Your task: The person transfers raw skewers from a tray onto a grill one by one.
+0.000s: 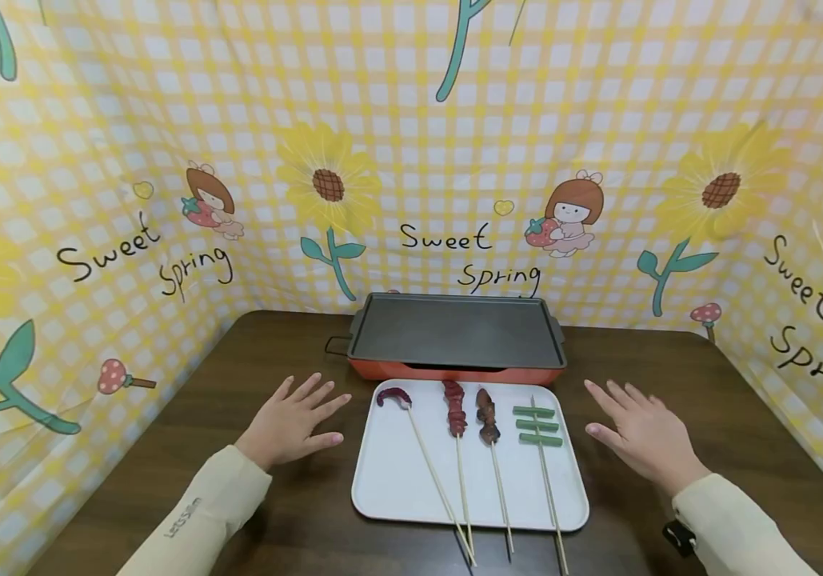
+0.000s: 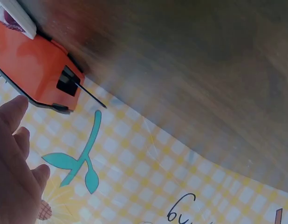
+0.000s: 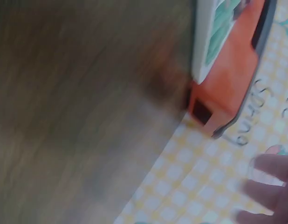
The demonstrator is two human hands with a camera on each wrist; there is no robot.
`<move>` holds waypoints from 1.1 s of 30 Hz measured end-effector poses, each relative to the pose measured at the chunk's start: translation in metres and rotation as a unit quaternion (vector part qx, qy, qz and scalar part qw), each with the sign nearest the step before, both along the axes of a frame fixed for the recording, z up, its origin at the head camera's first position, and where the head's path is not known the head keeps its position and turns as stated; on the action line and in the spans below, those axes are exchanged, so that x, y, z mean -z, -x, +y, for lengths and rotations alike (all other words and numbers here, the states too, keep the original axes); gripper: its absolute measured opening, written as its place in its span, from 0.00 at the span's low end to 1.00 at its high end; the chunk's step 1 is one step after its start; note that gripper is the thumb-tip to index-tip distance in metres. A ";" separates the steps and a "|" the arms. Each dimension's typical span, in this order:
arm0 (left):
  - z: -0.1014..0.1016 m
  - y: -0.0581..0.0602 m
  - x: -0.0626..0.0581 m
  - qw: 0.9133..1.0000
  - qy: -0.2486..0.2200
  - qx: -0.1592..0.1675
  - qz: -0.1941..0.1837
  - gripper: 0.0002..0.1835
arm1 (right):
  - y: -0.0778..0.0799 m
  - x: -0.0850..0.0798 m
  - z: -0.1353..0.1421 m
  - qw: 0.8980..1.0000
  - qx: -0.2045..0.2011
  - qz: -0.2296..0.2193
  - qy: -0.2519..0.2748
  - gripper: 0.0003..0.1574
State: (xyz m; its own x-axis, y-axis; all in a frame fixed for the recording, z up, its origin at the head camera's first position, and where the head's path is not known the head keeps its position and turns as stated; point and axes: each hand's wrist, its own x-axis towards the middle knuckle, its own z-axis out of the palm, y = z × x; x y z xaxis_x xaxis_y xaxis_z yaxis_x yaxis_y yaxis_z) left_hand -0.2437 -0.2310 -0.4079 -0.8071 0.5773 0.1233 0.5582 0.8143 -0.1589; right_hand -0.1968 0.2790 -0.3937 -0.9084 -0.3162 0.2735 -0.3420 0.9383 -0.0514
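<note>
Lying between the open, empty left hand and right hand, white tray of skewers

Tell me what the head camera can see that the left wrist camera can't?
Only the head view shows the white tray with four skewers, among them the green one, plus the right hand and the griddle's flat dark top. Only the left wrist view shows the dark slot in the griddle's orange end. Both show the left hand, the brown table and the yellow checked backdrop.
</note>
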 end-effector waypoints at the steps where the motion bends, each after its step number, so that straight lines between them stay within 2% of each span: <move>1: 0.001 -0.001 0.000 1.000 0.000 0.001 -0.002 0.37 | -0.003 -0.001 -0.003 1.000 0.003 -0.008 0.013 0.40; 7: 0.008 -0.004 0.000 1.000 0.012 0.016 -0.018 0.35 | -0.016 -0.004 -0.017 0.992 0.033 -0.078 0.090 0.37; 12: 0.017 -0.007 -0.001 0.999 0.019 0.037 -0.028 0.35 | -0.023 -0.003 -0.028 0.980 0.040 -0.128 0.150 0.31; 19: 0.027 -0.008 0.000 0.997 0.029 0.050 -0.047 0.34 | -0.034 0.005 -0.037 0.936 0.094 -0.233 0.248 0.36; 22: 0.029 -0.007 0.004 0.996 0.046 0.055 -0.056 0.34 | -0.038 0.011 -0.041 0.927 0.097 -0.247 0.264 0.30; 26: 0.030 -0.005 0.011 0.992 0.085 0.071 -0.054 0.35 | -0.042 0.017 -0.047 0.925 0.089 -0.246 0.276 0.19; 29: 0.031 -0.006 0.015 0.989 0.111 0.085 -0.053 0.36 | -0.043 0.020 -0.050 0.924 0.084 -0.241 0.285 0.15; 31: 0.032 -0.005 0.016 0.987 0.123 0.086 -0.057 0.37 | -0.044 0.022 -0.052 0.917 0.075 -0.251 0.301 0.15; 33: 0.032 -0.005 0.017 0.986 0.126 0.085 -0.062 0.37 | -0.045 0.025 -0.053 0.903 0.054 -0.272 0.329 0.16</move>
